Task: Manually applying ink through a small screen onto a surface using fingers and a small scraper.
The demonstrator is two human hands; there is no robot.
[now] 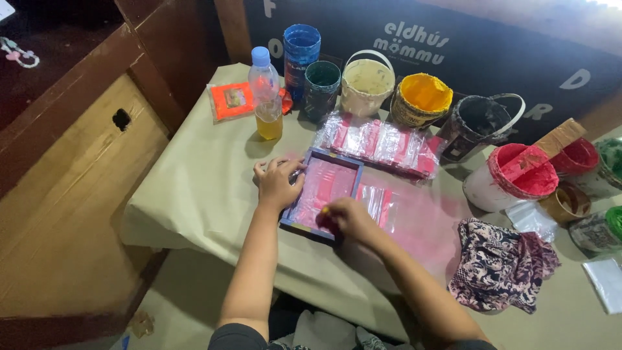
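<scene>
In the head view, a purple frame (pixel 322 194) with a pink screen is seen lying near the table's (pixel 194 188) front edge. Its left side is pressed by the left hand (pixel 277 182), fingers spread flat. The frame's near corner is covered by the right hand (pixel 345 218), curled around something small and yellowish. Pink packets (pixel 379 144) lie just behind the frame, with paint pots (pixel 421 99) along the back edge.
</scene>
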